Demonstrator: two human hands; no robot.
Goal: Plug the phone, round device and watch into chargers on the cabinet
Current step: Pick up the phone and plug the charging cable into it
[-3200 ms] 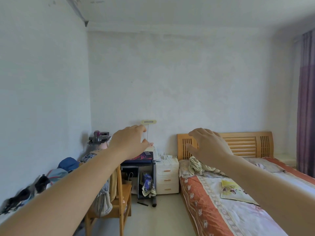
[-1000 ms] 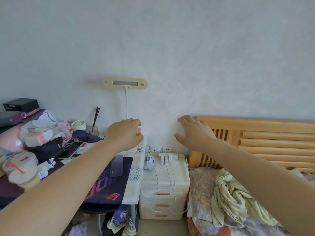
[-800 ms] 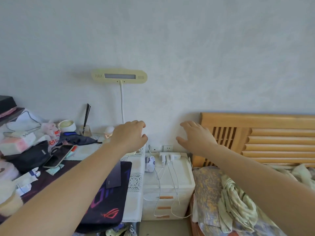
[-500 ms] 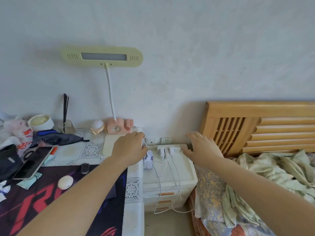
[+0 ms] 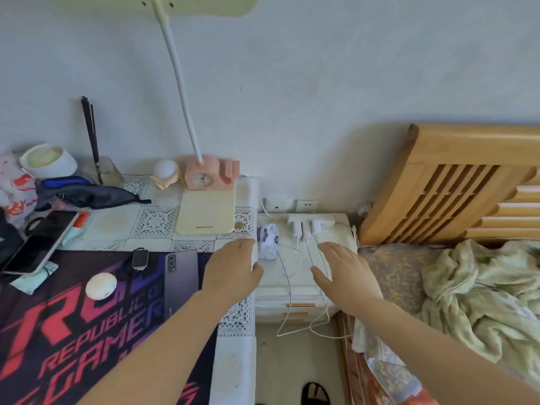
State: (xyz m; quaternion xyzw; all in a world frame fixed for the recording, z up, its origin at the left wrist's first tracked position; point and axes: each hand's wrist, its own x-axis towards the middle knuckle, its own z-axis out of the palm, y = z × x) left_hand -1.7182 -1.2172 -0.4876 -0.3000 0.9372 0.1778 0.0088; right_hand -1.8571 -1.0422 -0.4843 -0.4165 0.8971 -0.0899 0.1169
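A white drawer cabinet (image 5: 295, 290) stands between the desk and the bed. Three white chargers (image 5: 305, 229) sit in a power strip at its back, their cables (image 5: 287, 267) trailing over the top and down the front. A grey phone (image 5: 181, 280) lies face down on the dark desk mat, with a watch (image 5: 139, 259) and a white round device (image 5: 101, 285) to its left. My left hand (image 5: 233, 271) hovers at the desk's right edge, fingers loosely curled, holding nothing. My right hand (image 5: 344, 271) is spread flat just above the cabinet top, over the cables.
A second phone (image 5: 39, 242) lies at the desk's left among clutter. A pink clock lamp base (image 5: 209, 172) and a yellow pad (image 5: 206, 211) stand at the back. A tissue pack (image 5: 267, 242) rests on the cabinet. The bed (image 5: 467, 287) with its wooden headboard is on the right.
I have come closer and looked further down. Both hands have dropped from in front of the wall to the desk edge and the cabinet top.
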